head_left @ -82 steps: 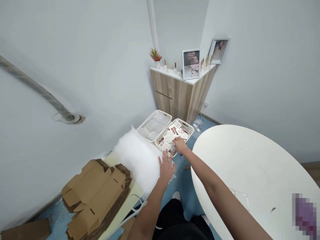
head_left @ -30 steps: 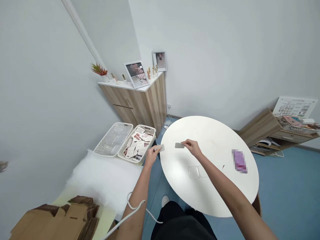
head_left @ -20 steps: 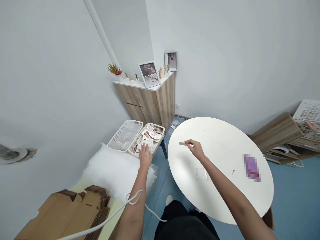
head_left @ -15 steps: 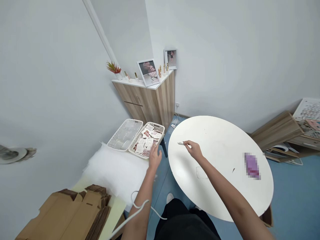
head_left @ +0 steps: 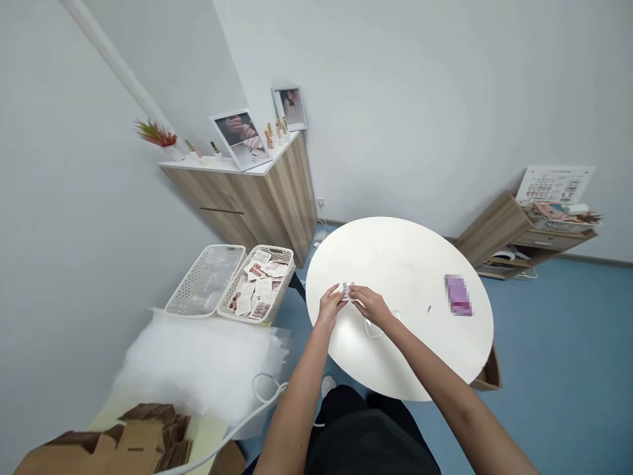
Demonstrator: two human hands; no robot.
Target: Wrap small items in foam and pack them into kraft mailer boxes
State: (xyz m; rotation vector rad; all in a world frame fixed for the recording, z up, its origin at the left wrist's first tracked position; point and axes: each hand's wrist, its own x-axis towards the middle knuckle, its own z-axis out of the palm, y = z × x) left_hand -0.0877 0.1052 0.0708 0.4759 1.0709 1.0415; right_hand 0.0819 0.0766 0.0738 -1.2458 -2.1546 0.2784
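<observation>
Over the left part of the round white table [head_left: 395,247], both hands meet at a small white card with rows of small nail-like pieces [head_left: 346,291]. My left hand [head_left: 331,306] pinches its left edge. The right edge is between the fingers of my right hand [head_left: 370,305]. A clear plastic box [head_left: 374,329] lies on the table beside and partly behind my right wrist. Farther right on the table are a small dark scrap [head_left: 429,309] and a blurred purple item [head_left: 459,295].
At the left, one white basket [head_left: 230,306] holds printed cards and another [head_left: 173,300] holds clear plastic pieces. White sheets [head_left: 198,356] and folded cardboard [head_left: 141,442] lie nearer. A white cable [head_left: 232,432] crosses beside my left arm. Cabinets stand behind and right.
My left hand has moved from beside the card basket to the table and taken hold of the card. The card has turned its face up. The view has shifted to the right.
</observation>
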